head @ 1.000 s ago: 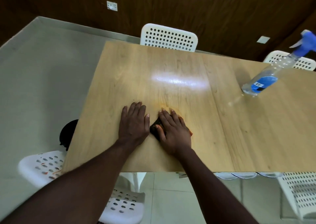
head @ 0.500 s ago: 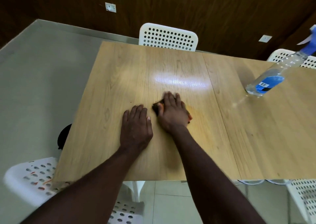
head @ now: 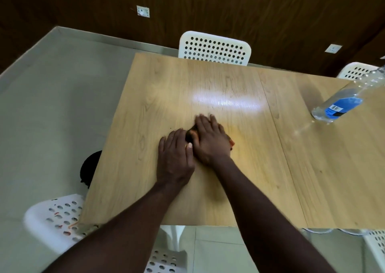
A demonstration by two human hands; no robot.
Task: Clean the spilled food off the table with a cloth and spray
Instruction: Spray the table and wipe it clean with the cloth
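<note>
My right hand [head: 210, 140] lies flat on a small dark and orange cloth [head: 190, 135], pressing it onto the light wooden table [head: 260, 158] near its middle. Most of the cloth is hidden under the palm; an orange corner shows at the hand's right side. My left hand [head: 175, 158] rests flat on the table just left of the right hand, its thumb touching it. A clear spray bottle [head: 341, 103] with a blue label stands at the table's far right, its top cut off by the frame edge. A faint yellowish smear shows around the cloth.
A white perforated chair [head: 214, 48] stands behind the table, another chair [head: 356, 70] at the far right. More white chairs [head: 56, 218] sit at the near edge. A dark object [head: 89, 168] lies on the grey floor left of the table.
My right hand has slid the cloth back toward me and to the left, ending against my left hand. The left hand stays flat in place.
</note>
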